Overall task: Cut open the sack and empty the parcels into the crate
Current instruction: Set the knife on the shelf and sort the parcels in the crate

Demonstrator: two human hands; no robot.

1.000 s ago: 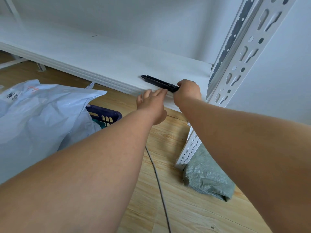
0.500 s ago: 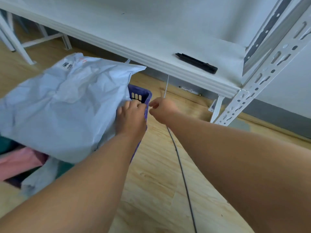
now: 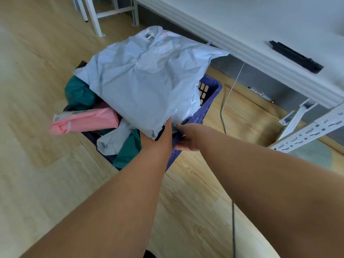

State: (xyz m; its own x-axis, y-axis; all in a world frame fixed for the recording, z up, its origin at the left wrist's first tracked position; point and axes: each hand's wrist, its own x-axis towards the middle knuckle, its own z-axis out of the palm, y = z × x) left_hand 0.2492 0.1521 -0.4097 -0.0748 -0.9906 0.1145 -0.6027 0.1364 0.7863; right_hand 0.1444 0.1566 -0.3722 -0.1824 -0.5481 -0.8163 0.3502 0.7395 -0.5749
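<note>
A large pale grey plastic parcel (image 3: 145,81) lies on top of a purple crate (image 3: 210,97) on the wooden floor. Beneath it in the crate are a pink parcel (image 3: 85,120), dark green parcels (image 3: 78,94) and a smaller grey one (image 3: 113,140). My left hand (image 3: 158,138) grips the near edge of the large grey parcel, its fingers hidden under the plastic. Right beside it, my right hand (image 3: 184,138) closes on the crate's near rim. A black cutter (image 3: 296,56) lies on the white shelf (image 3: 260,25), apart from both hands.
The shelf's perforated white upright (image 3: 307,133) stands at the right. A thin cable (image 3: 225,101) runs down from under the shelf and across the floor by the crate. White frame legs (image 3: 96,17) stand at the top left.
My right hand let go of the cutter, which stays on the shelf. Both hands dropped to the crate's near corner, and the left took hold of the grey parcel. The view swung down.
</note>
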